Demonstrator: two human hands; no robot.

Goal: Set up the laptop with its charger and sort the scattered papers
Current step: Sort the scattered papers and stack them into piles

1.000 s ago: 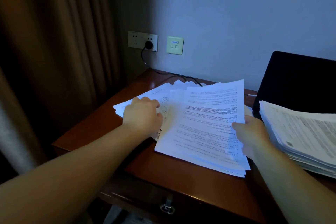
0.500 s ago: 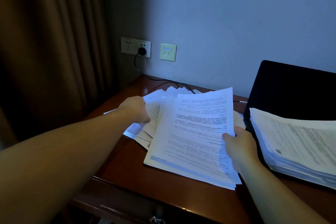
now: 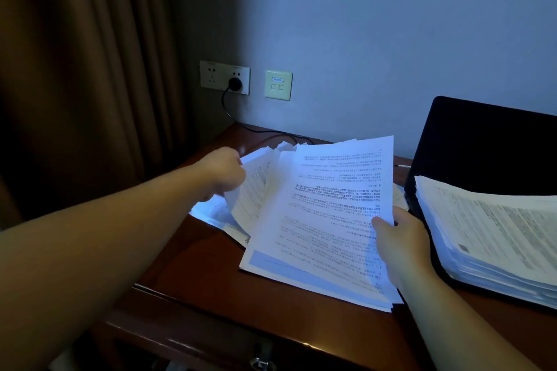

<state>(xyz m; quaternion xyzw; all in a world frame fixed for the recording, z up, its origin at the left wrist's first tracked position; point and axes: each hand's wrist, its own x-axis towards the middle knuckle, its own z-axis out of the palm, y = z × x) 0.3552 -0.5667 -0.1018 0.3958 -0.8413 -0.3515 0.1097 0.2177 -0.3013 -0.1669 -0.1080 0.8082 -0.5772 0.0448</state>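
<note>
A loose sheaf of printed papers (image 3: 319, 220) lies fanned on the brown desk (image 3: 211, 268). My right hand (image 3: 401, 247) grips its right edge, thumb on top, and tilts the top sheets up. My left hand (image 3: 223, 173) pinches the left edge of the sheets underneath and lifts them. An open black laptop (image 3: 488, 144) stands at the right, its keyboard covered by a thick paper stack (image 3: 494, 235). A black charger cable (image 3: 241, 123) runs from a plug (image 3: 235, 84) in the wall socket down behind the papers.
A brown curtain (image 3: 84, 84) hangs at the left. A second wall plate (image 3: 278, 84) sits beside the socket. The desk has a front drawer with a metal pull (image 3: 262, 364). Bare desk top shows in front of the papers.
Both hands have raised the papers off the desk; the left hand went from lying flat on the left sheets to pinching their edge. The view has shifted down and left.
</note>
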